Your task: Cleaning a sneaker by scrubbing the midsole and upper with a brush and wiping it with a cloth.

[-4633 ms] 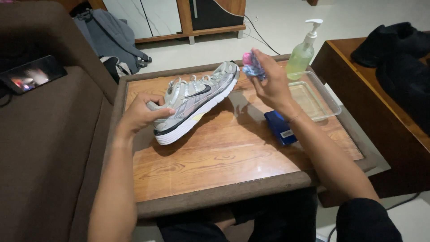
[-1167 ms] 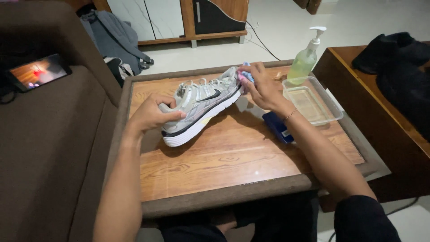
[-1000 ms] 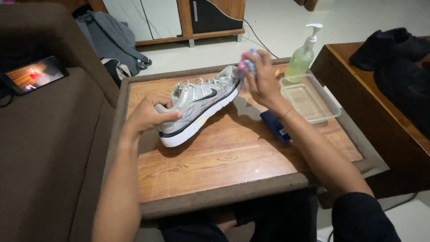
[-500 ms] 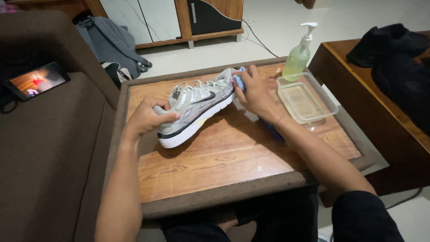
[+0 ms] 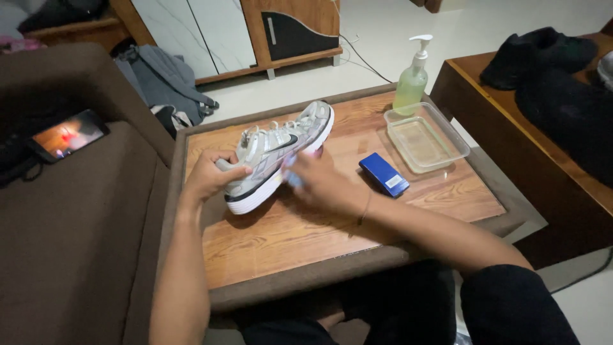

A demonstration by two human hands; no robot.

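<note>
sneaker [image 5: 278, 153] on table [image 5: 306, 249] | box [image 5: 384, 174] right of it | tray [image 5: 426, 138] farther right (bottle [image 5: 412, 80] behind)

L hand [image 5: 211, 176] curled in grip, R hand [image 5: 319, 182] blurred; forearms extended fwd

Both forearms are bare down to the hands, left hand [image 5: 207, 176] and right hand [image 5: 322, 185], neither gloved. A thin bracelet [image 5: 365, 209] circles the right wrist. A short black sleeve [image 5: 511, 300] covers the right upper arm, and dark trousers [image 5: 383, 313] cover the legs
</note>
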